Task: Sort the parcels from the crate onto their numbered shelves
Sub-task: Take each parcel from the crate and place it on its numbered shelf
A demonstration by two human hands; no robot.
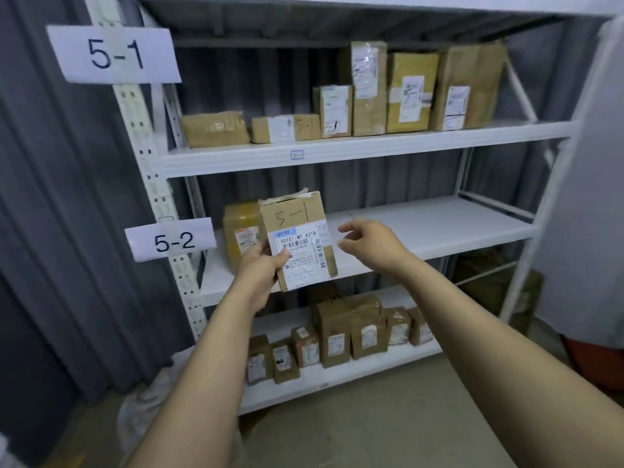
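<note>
Now my left hand grips the parcel marked 5-1 by its lower left corner, before the front edge of the 5-2 shelf, while my right hand hangs open just beside it, not touching. Held by one corner, it could twist and drop. This low, I might also shelve it here instead of on the 5-1 shelf above.

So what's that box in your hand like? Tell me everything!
The held box is small, brown cardboard, with "5-1" handwritten near its top and a white barcode shipping label below. Tape along its top edge looks wrinkled and lifting. It is roughly upright, slightly tilted, in the air before the 5-2 shelf. The left hand grips its lower left corner, thumb on the label. The right hand is open beside it, not touching.
</note>
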